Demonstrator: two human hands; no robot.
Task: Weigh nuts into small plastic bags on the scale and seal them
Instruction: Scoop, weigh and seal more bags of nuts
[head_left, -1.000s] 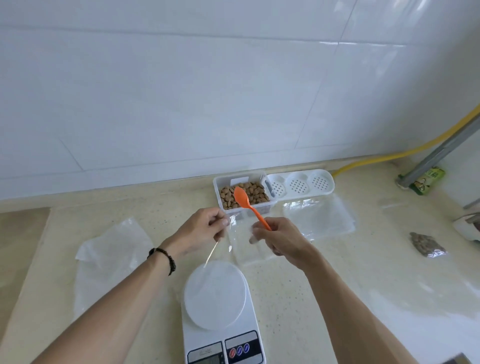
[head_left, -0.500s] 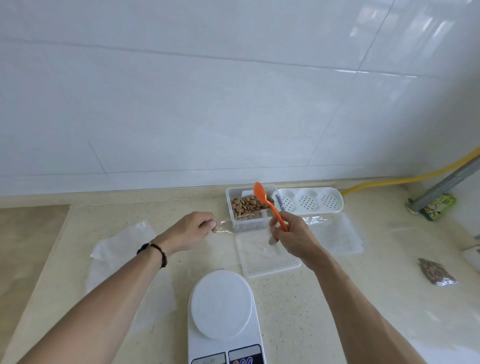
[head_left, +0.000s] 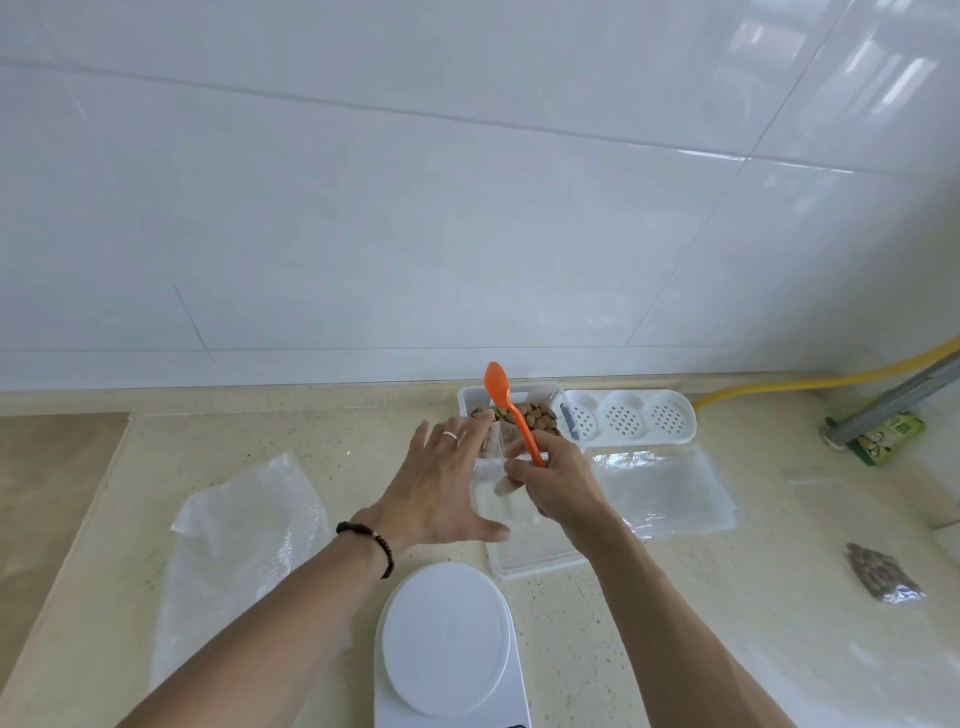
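Hands: left (head_left: 441, 488) spread, right (head_left: 558, 480) gripping orange spoon (head_left: 506, 402), above speckled beige counter (head_left: 649, 623), white-tiled wall (head_left: 415, 208).

I take the white scale (head_left: 447, 644) as my landmark; its round platter is bare, at the near edge of the counter. Just beyond it my right hand (head_left: 558, 480) grips an orange spoon (head_left: 511, 410), bowl tilted up and away, and pinches a small clear plastic bag (head_left: 496, 467). My left hand (head_left: 441, 488) is spread flat beside the bag. Farther behind the scale, a white tub (head_left: 467, 400) holds brown nuts (head_left: 537, 415). Far right of the scale lies a filled bag of nuts (head_left: 883, 571).
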